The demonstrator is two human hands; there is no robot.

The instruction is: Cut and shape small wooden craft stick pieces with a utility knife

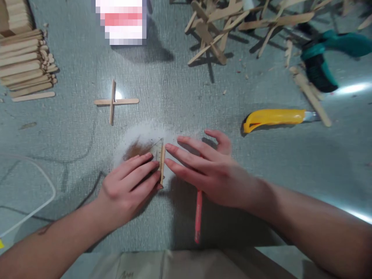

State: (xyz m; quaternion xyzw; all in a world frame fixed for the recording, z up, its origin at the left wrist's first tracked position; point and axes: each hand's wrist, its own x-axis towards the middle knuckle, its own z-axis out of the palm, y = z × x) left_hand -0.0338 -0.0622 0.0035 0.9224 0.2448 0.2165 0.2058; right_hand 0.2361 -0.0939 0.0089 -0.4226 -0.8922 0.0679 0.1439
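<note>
Slightly left of the table's middle, my left hand [132,184] presses down with bent fingers on a clear ruler [159,147] with a slanted edge, mostly covered by the hand. Along the ruler's right edge stands a wooden craft stick [162,164], turned on its narrow side. My right hand [209,166] is palm down with fingers spread, its fingertips at the stick's right side. From beneath this hand a red pencil [198,217] sticks out toward me; whether the hidden thumb grips it I cannot tell. Beyond my left hand lie two crossed craft sticks [124,102].
A yellow utility knife [274,119] lies right of my hands, near loose sticks [312,97] and teal-handled pliers [319,66]. Joined stick pieces [215,38] cover the back right. Stacked craft sticks [23,64] fill the back left; a white cable [52,190] curves at left.
</note>
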